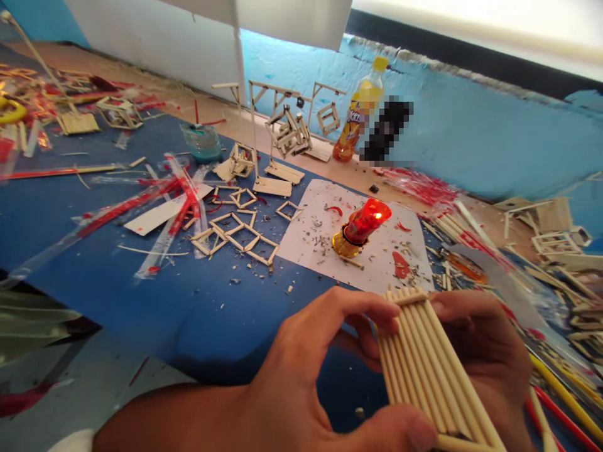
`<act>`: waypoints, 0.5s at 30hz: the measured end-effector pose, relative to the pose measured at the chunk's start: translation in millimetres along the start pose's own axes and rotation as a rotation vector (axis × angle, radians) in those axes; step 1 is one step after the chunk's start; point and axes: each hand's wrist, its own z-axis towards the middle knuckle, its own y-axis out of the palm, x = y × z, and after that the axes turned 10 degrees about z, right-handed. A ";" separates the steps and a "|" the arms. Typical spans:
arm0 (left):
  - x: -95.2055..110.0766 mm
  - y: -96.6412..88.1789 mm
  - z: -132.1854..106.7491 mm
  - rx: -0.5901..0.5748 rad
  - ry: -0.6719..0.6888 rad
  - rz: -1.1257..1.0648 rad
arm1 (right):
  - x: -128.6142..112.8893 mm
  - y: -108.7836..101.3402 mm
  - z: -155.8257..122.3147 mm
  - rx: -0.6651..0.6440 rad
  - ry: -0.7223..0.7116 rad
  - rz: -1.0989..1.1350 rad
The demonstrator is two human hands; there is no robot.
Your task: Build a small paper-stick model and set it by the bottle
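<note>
Between my hands, near the front edge of the blue table, is a flat panel of thin wooden sticks (424, 358) laid side by side, with a short stick across its far end. My left hand (311, 351) grips its left side, fingers at the far end and thumb at the near end. Around the right side my right hand (490, 358) is closed, part of it hidden behind the panel. Beyond them a lit red candle (365, 223) on a gold base stands on a white paper sheet (306, 245) strewn with burnt bits.
Small square stick frames (240, 235) and red-and-clear plastic wrappers (174, 194) lie to the left. Stick stands with hanging cubes (287, 132), a glass jar (202, 143) and an orange drink bottle (358, 113) are at the back. Loose sticks and frames (560, 238) crowd the right.
</note>
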 end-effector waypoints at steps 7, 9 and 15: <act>2.1 2.2 -1.6 0.019 -0.022 0.022 | -3.0 2.8 -0.1 -0.015 -0.005 0.020; 3.6 2.4 -2.3 0.008 -0.065 0.031 | -1.9 2.5 -1.9 -0.021 -0.017 0.026; 10.8 6.1 -0.1 0.003 -0.183 -0.015 | -0.2 1.7 -6.4 -0.030 -0.058 0.055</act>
